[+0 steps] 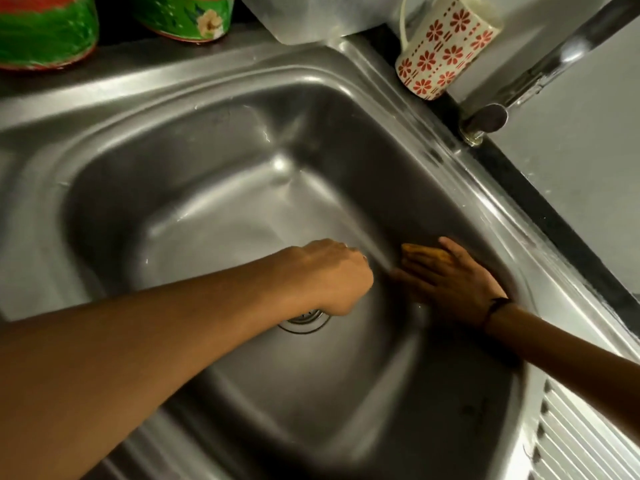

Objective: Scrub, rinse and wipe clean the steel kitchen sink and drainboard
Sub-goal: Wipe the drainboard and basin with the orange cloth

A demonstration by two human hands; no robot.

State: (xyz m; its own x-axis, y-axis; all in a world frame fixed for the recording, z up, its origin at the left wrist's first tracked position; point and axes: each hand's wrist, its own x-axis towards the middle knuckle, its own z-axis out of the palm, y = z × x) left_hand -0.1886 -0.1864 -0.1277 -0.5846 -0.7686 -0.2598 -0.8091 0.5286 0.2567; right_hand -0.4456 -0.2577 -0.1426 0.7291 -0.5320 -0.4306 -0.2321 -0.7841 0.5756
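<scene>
Steel sink fills the view. Left hand hangs clenched above the drain, holding nothing visible. Right hand presses a yellow sponge flat-fingered against the basin's right wall. Drainboard lies at lower right.

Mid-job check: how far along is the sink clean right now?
Mid-scrub. The right hand presses a yellow scrubber against the basin wall; the left hand is fisted over the drain. No foam or running water visible, so rinsing, wiping and the drainboard seemingly remain.
</scene>
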